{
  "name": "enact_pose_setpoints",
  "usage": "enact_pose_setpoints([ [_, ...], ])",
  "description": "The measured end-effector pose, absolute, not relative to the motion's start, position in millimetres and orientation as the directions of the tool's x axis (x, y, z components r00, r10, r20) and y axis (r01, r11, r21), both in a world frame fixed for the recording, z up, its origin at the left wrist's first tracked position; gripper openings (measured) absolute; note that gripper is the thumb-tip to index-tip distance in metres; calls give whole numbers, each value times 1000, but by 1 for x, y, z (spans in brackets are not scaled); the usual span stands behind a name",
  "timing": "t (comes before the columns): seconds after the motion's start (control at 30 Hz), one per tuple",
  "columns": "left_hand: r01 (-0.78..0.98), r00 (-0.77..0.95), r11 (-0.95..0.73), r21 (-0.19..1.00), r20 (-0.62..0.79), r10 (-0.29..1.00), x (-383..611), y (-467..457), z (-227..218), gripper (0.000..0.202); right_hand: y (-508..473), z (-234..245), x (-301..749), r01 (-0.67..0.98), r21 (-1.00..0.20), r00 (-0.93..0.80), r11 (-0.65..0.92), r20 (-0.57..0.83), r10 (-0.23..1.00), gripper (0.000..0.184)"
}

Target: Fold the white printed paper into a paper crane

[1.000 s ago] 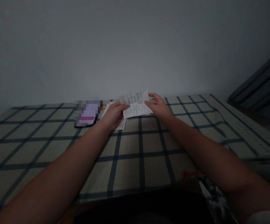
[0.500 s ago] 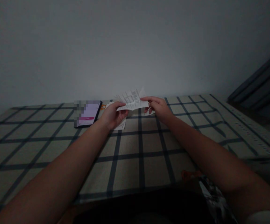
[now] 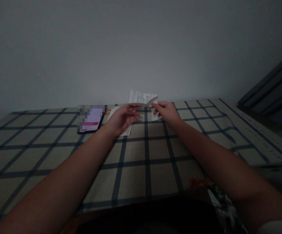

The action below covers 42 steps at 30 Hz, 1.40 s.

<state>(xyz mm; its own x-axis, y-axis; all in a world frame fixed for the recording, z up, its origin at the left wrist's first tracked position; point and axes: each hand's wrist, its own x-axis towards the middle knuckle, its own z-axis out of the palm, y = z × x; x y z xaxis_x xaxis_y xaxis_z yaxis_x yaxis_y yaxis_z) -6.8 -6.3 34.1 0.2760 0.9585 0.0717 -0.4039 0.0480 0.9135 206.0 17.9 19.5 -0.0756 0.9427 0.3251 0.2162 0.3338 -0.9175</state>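
A printed paper slip (image 3: 142, 97), creased and curling at its right corner, is held up above the far part of the table. My right hand (image 3: 166, 112) pinches that corner between thumb and fingers. Below the slip's lower left edge, my left hand (image 3: 122, 119) has its fingers apart and stretched out, the upper ones at or touching the edge. White papers (image 3: 127, 131) lie on the cloth, partly hidden beneath my left hand. Another piece of white paper (image 3: 156, 116) shows under my right hand; whether it joins the slip I cannot tell.
A phone or tablet (image 3: 91, 120) with a lit, partly pixelated screen lies left of my left hand. The checked tablecloth (image 3: 136, 162) covers the table up to a grey wall (image 3: 141, 48). Dark folded fabric (image 3: 272, 81) hangs at the right.
The slip has swung to the right and its right corner has curled. My left hand has let go and spread its fingers; my right hand has closed on the corner.
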Motion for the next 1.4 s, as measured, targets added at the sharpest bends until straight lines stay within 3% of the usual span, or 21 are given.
enact_pose_setpoints([
  [0.13,-284,191,-61,957,119,974,-6,0,24,15,14,23,203,236,-908,-105,348,332,938,32],
  [0.23,-266,156,-69,961,114,981,-9,4,18,17,13,23,200,167,-922,-114,349,333,936,31],
  [0.4,-268,120,-77,960,113,986,-10,7,16,19,16,21,199,32,-946,-78,322,319,945,74],
  [0.6,-235,105,-116,965,144,984,-9,7,14,27,16,23,200,72,-950,-116,304,295,949,32],
  [0.9,44,17,-291,956,291,957,-13,11,10,28,13,21,204,316,-817,-179,482,447,876,37],
  [1.17,308,149,-425,851,398,905,-13,3,15,22,9,27,203,423,-618,-331,663,575,748,33],
  [1.4,302,168,-410,861,375,912,-11,-2,15,28,5,30,199,451,-569,-392,688,566,725,32],
])
